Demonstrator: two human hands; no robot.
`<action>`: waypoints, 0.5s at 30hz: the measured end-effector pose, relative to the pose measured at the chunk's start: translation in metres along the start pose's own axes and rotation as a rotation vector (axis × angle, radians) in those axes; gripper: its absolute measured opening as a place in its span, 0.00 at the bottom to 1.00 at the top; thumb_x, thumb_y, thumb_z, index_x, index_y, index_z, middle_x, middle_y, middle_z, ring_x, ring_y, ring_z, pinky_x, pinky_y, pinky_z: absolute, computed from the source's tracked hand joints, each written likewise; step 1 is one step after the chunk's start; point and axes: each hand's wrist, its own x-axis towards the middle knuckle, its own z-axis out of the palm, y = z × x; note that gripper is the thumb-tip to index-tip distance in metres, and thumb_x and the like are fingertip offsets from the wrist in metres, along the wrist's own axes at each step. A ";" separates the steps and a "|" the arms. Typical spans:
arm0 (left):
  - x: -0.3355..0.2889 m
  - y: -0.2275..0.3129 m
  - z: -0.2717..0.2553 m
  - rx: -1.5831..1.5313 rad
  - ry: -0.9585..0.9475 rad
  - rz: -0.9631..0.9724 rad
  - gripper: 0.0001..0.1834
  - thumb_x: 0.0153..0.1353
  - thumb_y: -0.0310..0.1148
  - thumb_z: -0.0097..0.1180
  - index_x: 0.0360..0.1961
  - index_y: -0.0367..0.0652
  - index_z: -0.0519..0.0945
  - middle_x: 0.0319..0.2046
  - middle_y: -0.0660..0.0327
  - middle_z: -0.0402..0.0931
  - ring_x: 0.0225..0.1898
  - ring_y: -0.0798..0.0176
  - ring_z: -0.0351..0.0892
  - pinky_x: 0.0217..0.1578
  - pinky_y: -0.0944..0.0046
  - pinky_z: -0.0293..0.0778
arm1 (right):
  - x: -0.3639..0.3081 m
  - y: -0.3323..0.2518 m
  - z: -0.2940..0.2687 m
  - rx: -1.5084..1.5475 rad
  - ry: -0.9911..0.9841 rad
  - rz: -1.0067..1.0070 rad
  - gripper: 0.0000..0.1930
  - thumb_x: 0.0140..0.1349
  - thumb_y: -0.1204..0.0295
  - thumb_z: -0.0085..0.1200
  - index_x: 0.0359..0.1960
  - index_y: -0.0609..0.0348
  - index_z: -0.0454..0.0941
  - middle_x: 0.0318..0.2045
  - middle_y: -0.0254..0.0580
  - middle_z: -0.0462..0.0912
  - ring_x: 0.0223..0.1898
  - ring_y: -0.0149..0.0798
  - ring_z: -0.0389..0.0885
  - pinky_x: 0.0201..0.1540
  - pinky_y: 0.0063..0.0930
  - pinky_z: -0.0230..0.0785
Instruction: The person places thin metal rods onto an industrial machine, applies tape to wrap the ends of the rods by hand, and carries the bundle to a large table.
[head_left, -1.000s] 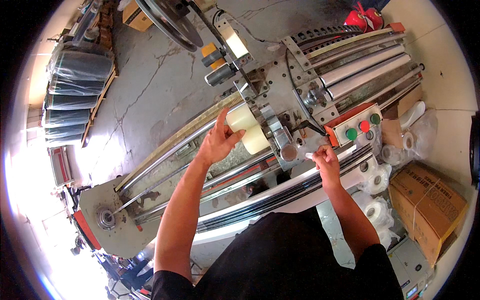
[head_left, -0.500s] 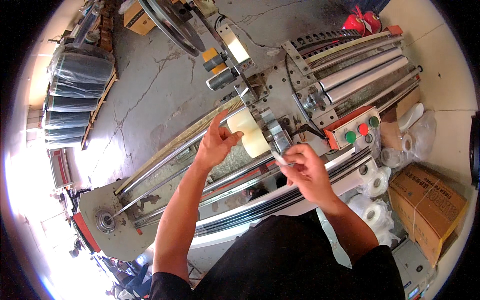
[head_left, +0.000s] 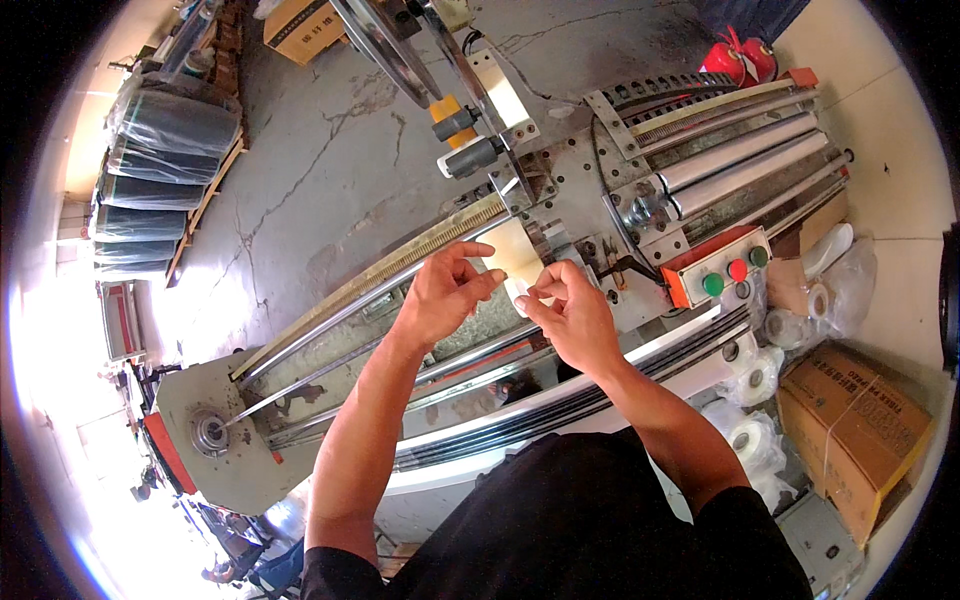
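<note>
Nearest the black-sleeved body, a long white beam with black lines curves across below the wrists. Just beyond it, the right hand has moved left from beside the buttons and is now at the near end of a cream, smooth-sided cylindrical roll. Its thumb and fingers are pinched together on a small white strip-like piece; the fingers partly cover it, so its full shape cannot be told. The left hand has stayed by the roll's left side, thumb and forefinger apart in a loose curve, gripping nothing that shows; whether the thumb tip touches the roll is unclear. Both hands now meet at the roll, so the work seems centred on its near edge.

The roll sits over the machine bed, just left of a grey steel block fixture. Right of that stands a red-sided control box with a pale panel. Farther off are red fire extinguishers.
</note>
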 end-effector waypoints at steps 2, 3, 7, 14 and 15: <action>-0.002 0.003 0.001 0.007 -0.009 -0.011 0.21 0.70 0.39 0.71 0.59 0.40 0.85 0.27 0.65 0.81 0.27 0.73 0.76 0.28 0.68 0.72 | 0.002 -0.001 0.003 0.005 0.017 0.000 0.20 0.67 0.66 0.73 0.47 0.61 0.73 0.39 0.45 0.92 0.26 0.30 0.82 0.31 0.30 0.75; -0.003 0.005 0.002 0.008 -0.009 -0.018 0.21 0.70 0.40 0.71 0.58 0.40 0.86 0.27 0.65 0.81 0.27 0.73 0.75 0.28 0.68 0.72 | 0.002 -0.001 0.005 0.015 0.026 0.001 0.19 0.67 0.67 0.73 0.47 0.61 0.73 0.38 0.43 0.91 0.25 0.26 0.79 0.29 0.26 0.73; 0.001 -0.005 0.002 -0.041 -0.034 -0.002 0.18 0.70 0.41 0.70 0.52 0.38 0.90 0.27 0.65 0.82 0.25 0.74 0.74 0.26 0.67 0.70 | 0.003 -0.010 0.007 0.105 -0.001 0.023 0.18 0.68 0.69 0.72 0.46 0.61 0.73 0.38 0.40 0.90 0.25 0.22 0.77 0.27 0.21 0.73; 0.004 -0.007 0.001 0.012 -0.027 -0.009 0.13 0.71 0.40 0.69 0.44 0.40 0.92 0.29 0.67 0.83 0.29 0.74 0.76 0.31 0.69 0.74 | -0.013 -0.019 0.007 0.364 -0.046 0.070 0.16 0.70 0.71 0.70 0.47 0.61 0.72 0.39 0.39 0.88 0.27 0.22 0.78 0.30 0.22 0.71; 0.006 -0.014 0.001 -0.007 -0.030 -0.004 0.12 0.71 0.39 0.69 0.43 0.40 0.92 0.29 0.67 0.83 0.29 0.74 0.76 0.31 0.69 0.74 | -0.015 -0.025 0.005 0.396 -0.052 0.057 0.16 0.70 0.72 0.69 0.47 0.60 0.72 0.39 0.38 0.88 0.27 0.21 0.78 0.30 0.21 0.71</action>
